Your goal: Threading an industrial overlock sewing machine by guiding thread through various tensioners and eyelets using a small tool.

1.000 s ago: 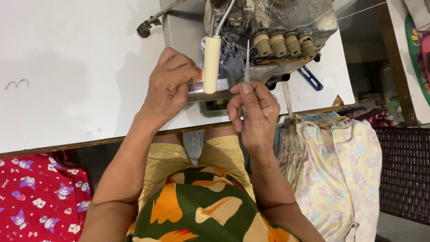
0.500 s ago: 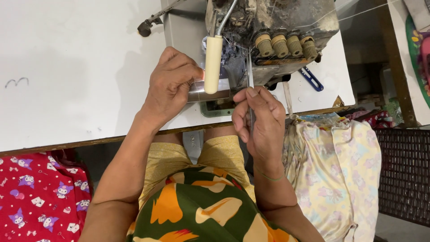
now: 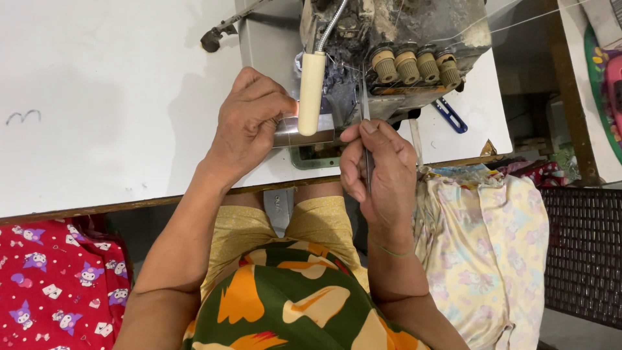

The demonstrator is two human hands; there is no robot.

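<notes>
My left hand (image 3: 249, 123) rests curled on the metal front cover (image 3: 288, 133) of a grey overlock sewing machine (image 3: 402, 45), its fingertips touching the plate beside a cream lamp tube (image 3: 311, 94). My right hand (image 3: 382, 168) pinches a thin metal tool, like tweezers (image 3: 367, 107), whose tip points up into the machine's needle area. Four tan tension knobs (image 3: 414, 65) line the machine's front. Thin threads run from the top right toward the machine.
The machine sits on a white table (image 3: 97, 97) with a wooden front edge. A blue-handled tool (image 3: 450, 115) lies right of the machine. Pale floral fabric (image 3: 483, 240) hangs at right, red printed fabric (image 3: 58, 285) at lower left, a dark woven basket (image 3: 583, 246) far right.
My right hand has turned and risen slightly, bringing the thin tool upright toward the needle area. The left hand has stayed on the cover.
</notes>
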